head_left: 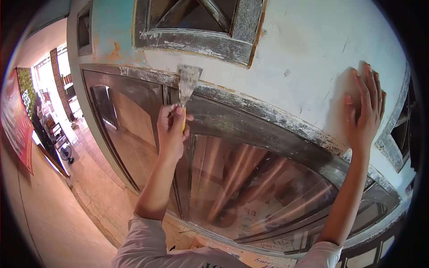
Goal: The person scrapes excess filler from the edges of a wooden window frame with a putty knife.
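My left hand (171,129) is closed around the yellow handle of a putty knife (189,80), its broad, stained blade pointing up. That blade overlaps the pale wall and the upper edge of the worn wooden frame (250,106) in this view. Higher and to the right, my right hand (367,109) is spread with its fingers up against the whitish wall (304,58). Between the two hands the frame's top rail runs diagonally, its dark paint scuffed and flecked with white.
Above the rail sits a wooden vent frame (196,43) with crossed slats. Below it are glass panes (259,187) with reflections. A patch of turquoise paint (111,27) shows at upper left. Down the tiled passage (96,187) stands a fan (65,152); a red banner (20,120) hangs left.
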`<act>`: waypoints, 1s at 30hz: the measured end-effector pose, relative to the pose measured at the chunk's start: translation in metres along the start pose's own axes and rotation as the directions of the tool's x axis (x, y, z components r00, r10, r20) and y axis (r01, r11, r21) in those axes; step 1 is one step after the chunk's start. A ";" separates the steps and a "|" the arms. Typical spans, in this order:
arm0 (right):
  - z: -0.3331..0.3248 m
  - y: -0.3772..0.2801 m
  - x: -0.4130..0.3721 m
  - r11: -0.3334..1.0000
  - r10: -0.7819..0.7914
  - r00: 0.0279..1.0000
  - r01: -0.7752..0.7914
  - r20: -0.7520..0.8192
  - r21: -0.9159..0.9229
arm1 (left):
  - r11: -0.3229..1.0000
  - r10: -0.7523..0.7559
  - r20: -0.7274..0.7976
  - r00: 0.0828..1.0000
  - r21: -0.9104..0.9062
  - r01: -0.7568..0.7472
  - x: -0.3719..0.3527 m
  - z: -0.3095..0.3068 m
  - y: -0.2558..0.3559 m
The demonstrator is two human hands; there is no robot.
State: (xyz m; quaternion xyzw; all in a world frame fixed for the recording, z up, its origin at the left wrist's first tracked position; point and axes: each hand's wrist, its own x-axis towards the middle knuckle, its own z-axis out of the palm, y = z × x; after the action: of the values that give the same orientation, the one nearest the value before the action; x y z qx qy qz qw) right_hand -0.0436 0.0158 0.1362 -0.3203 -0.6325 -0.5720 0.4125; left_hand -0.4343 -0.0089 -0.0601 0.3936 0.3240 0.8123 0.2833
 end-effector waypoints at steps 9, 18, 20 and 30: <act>0.003 0.004 -0.002 1.000 -0.023 0.999 0.024 -0.023 0.020 | 1.000 -0.021 -0.012 1.000 0.002 0.021 -0.015 0.005 -0.010; 0.001 0.004 -0.003 0.999 -0.025 0.999 0.026 -0.022 0.042 | 0.999 0.052 -0.030 0.998 -0.004 -0.052 -0.017 0.032 0.003; -0.002 0.002 -0.004 0.999 -0.019 1.000 0.019 -0.005 0.029 | 0.998 -0.057 -0.022 0.998 0.032 0.058 -0.029 0.028 0.000; -0.003 0.002 -0.007 0.999 0.014 1.000 -0.014 0.012 0.049 | 0.995 -0.058 -0.003 0.998 0.087 0.058 -0.037 0.042 0.004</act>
State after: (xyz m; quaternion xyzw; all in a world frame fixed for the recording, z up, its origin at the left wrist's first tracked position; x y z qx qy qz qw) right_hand -0.0385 0.0137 0.1310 -0.3177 -0.6464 -0.5516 0.4207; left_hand -0.3808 -0.0251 -0.0541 0.3960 0.3704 0.7889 0.2890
